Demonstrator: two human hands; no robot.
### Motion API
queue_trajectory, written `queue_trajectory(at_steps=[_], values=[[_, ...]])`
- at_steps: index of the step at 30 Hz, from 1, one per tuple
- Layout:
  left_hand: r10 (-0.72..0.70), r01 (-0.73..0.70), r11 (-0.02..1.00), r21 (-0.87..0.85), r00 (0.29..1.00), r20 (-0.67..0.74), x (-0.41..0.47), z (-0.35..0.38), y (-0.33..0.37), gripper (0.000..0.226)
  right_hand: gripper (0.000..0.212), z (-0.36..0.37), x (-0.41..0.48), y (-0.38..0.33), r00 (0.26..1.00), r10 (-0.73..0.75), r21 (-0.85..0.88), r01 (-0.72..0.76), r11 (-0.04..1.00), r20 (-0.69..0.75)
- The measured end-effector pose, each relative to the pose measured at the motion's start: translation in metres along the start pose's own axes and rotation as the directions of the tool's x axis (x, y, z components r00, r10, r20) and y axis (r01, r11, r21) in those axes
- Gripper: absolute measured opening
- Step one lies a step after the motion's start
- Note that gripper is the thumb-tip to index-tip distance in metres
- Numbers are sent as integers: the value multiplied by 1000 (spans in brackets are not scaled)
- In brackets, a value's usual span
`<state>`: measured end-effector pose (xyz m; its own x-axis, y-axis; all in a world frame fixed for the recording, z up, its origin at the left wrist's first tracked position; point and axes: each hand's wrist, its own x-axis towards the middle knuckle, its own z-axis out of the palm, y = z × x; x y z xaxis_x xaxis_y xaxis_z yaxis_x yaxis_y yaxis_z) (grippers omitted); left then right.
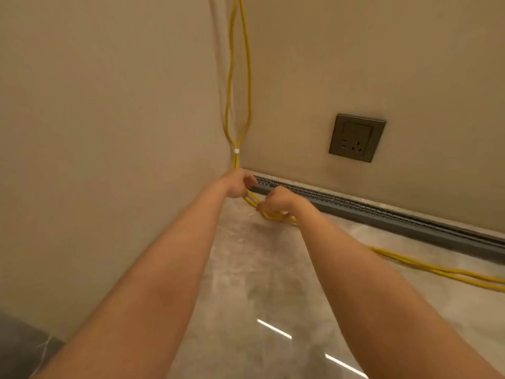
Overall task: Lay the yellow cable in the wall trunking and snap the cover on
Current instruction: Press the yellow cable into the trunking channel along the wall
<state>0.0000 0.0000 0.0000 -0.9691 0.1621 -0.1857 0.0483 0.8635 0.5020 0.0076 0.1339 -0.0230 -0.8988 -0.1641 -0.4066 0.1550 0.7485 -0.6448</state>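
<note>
- both forearms (pixel 153 283) reach from the near edge across the polished floor (pixel 259 291) to the wall corner.
- left hand (pixel 237 184) curls on the yellow cable (pixel 437 270) at the corner; right hand (pixel 277 201) grips a bunched loop of it just beside the trunking (pixel 396 217) end.
- cable not yet laid: it trails on the floor beside the open grey channel; no cover in view.
- risk: bunched strands may cross or kink, ride over the slotted wall and stop a cover seating.
- risk: a hard pull could strain the white tie (pixel 236 151) above.
</note>
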Motion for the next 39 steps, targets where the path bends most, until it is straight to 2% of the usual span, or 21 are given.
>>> queue_trajectory(at_steps=[2, 4, 6, 9, 13, 17, 19, 21, 25, 30, 37, 39], values=[[1, -5, 997, 75, 999, 54, 6, -1, -8, 49, 39, 9, 2, -2, 999, -5, -262, -8, 965, -50], [5, -21, 987, 160, 995, 100, 10, 4, -15, 50, 31, 19, 3, 1, 989, -40, -431, -25, 902, -141], [19, -51, 968, 244, 991, 130, 18, 6, -21, 51, 30, 24, 8, 5, 983, -67, -484, -25, 875, -171], [41, -79, 946, 316, 991, 126, 29, 11, -33, 55, 34, 22, 11, 8, 988, -89, -552, 3, 834, -129], [66, -85, 906, 415, 996, 59, 34, 15, -40, 52, 32, 15, 14, 16, 983, -153, -439, 95, 894, -100], [166, -91, 889, 449, 978, -130, 41, 14, -39, 45, 17, 4, 15, 18, 969, -214, -286, 171, 943, -126], [194, -104, 859, 501, 972, -131, 45, 11, -38, 54, 18, -2, 15, 16, 960, -231, -222, 193, 956, -159], [201, -123, 826, 550, 976, -85, 49, 9, -37, 53, 22, -10, 17, 15, 944, -248, -170, 214, 962, -216], [199, -159, 843, 513, 980, -24, 61, 1, -32, 29, 21, -35, 22, 11, 921, -261, -193, 211, 958, -290], [177, -161, 874, 459, 984, 8, 72, 0, -24, 28, 22, -55, 36, 13, 926, -253, -250, 184, 951, -281], [228, -201, 798, 569, 973, 23, 80, 7, -34, 23, 36, -44, 50, 33, 960, -203, -331, 132, 934, -190], [243, -214, 802, 558, 970, 23, 82, 5, -38, 22, 32, -41, 51, 36, 959, -206, -339, 131, 932, -196]])
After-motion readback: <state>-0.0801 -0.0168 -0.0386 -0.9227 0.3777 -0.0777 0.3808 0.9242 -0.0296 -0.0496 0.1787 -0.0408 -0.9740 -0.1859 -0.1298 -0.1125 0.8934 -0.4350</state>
